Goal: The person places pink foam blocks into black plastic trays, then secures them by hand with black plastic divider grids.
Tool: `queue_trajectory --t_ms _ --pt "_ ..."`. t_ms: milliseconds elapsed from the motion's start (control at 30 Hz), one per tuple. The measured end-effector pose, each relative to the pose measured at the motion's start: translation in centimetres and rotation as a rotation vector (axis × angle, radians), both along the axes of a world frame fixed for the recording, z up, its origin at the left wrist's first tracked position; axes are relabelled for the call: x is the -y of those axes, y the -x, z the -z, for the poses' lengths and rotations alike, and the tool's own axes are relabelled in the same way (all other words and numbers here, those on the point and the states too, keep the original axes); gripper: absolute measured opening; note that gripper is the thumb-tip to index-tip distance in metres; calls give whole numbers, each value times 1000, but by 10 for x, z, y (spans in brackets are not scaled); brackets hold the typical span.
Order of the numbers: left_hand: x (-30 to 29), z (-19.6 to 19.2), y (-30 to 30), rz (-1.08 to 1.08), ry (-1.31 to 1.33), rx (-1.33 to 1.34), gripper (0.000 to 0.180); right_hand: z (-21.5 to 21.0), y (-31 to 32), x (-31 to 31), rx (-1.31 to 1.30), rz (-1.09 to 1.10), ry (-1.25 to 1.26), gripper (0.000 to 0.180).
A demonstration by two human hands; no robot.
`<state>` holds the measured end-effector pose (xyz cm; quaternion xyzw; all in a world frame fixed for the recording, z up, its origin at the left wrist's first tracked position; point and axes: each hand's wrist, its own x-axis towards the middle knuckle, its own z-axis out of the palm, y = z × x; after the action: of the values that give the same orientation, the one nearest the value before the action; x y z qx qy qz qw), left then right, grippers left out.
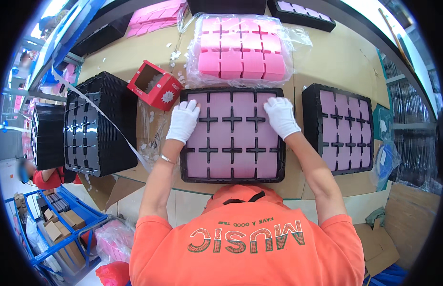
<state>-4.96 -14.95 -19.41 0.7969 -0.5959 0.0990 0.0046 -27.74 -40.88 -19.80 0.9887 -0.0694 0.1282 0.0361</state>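
A black tray [231, 180] lies in the middle of the table, filled with pale purple foam pads [219, 125] between black cross-shaped dividers. Over its upper left corner is my left hand [184, 120] in a white glove with bare fingertips. My right hand [281, 117], gloved the same way, rests at the upper right corner. Both hands have their fingers curled and drawn together against the edge pads; whatever the fingertips pinch is hidden. Just beyond the tray sits a clear plastic bag [297, 37] around a block of bright pink foam pads [241, 47].
Left of the tray stand a red open box [155, 86] with white scraps and a tall stack of black trays [101, 124]. Another foam-filled black tray stack [313, 128] is on the right. Pink foam sheets [157, 16] lie behind. A co-worker's red sleeve [46, 178] shows far left.
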Motion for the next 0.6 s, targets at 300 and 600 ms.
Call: queue_trajectory --t_ms 300,600 --pt "17 2 11 -153 -37 184 30 8 -3 1 -206 123 177 11" --pt "-122 42 0 -696 123 -498 36 -8 99 0 -49 394 -369 16"
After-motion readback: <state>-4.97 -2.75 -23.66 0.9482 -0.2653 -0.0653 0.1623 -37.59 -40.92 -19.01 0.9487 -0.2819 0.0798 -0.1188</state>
